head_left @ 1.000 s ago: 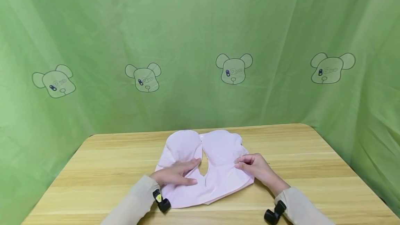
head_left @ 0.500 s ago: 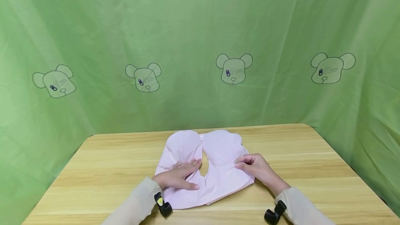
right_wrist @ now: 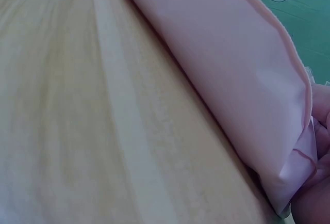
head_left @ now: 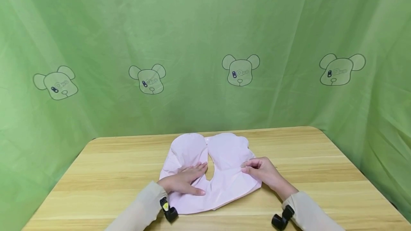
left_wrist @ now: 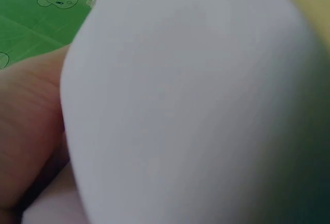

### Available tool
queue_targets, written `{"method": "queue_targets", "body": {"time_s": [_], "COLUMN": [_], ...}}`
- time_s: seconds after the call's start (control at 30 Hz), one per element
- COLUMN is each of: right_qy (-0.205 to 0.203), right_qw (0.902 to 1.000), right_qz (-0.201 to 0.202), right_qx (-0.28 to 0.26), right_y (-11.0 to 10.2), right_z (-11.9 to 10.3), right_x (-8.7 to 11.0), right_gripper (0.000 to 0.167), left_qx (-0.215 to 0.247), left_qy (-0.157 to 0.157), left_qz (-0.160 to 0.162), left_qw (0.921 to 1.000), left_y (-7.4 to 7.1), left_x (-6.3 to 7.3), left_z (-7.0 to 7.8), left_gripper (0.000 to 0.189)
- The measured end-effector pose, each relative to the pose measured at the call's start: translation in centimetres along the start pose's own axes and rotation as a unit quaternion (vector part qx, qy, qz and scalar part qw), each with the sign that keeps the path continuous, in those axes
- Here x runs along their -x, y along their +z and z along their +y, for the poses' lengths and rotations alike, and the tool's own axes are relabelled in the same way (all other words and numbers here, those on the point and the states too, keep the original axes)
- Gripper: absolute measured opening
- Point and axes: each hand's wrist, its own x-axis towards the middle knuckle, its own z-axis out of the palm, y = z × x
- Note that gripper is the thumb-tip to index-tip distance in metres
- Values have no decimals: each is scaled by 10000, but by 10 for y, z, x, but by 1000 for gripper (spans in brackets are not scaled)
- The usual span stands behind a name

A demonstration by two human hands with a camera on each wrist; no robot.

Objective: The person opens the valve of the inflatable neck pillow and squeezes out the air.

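Note:
A pale pink bib lies spread on the table, with two rounded lobes at the far end and an oval neck opening between them. My left hand rests on its left half, fingers straight and spread, fingertips beside the opening. On the right side, my right hand pinches the cloth between thumb and fingers. Up close in the left wrist view, the cloth covers most of the picture and hides much of the hand. The right wrist view shows the bib's raised, stitched edge running to my fingers.
The wooden table has light planks and rounded far corners. A green curtain with printed bear heads hangs behind it and along both sides. Each wrist carries a small black camera.
My left hand has shifted slightly to the right on the bib and its fingers have come closer together. The right hand keeps its pinch in the same place.

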Motion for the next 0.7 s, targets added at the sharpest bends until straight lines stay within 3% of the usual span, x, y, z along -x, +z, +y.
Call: {"method": "queue_targets", "body": {"time_s": [0.7], "right_qy": [108], "right_qw": [9998], "right_qz": [-3], "right_qx": [-188], "right_y": [0], "right_z": [5], "right_x": [-2], "right_gripper": [17], "left_qx": [-257], "left_qy": [-25], "left_qz": [-8], "left_qw": [9997], "left_y": [1], "left_x": [0], "left_z": [1], "left_gripper": [93]}}
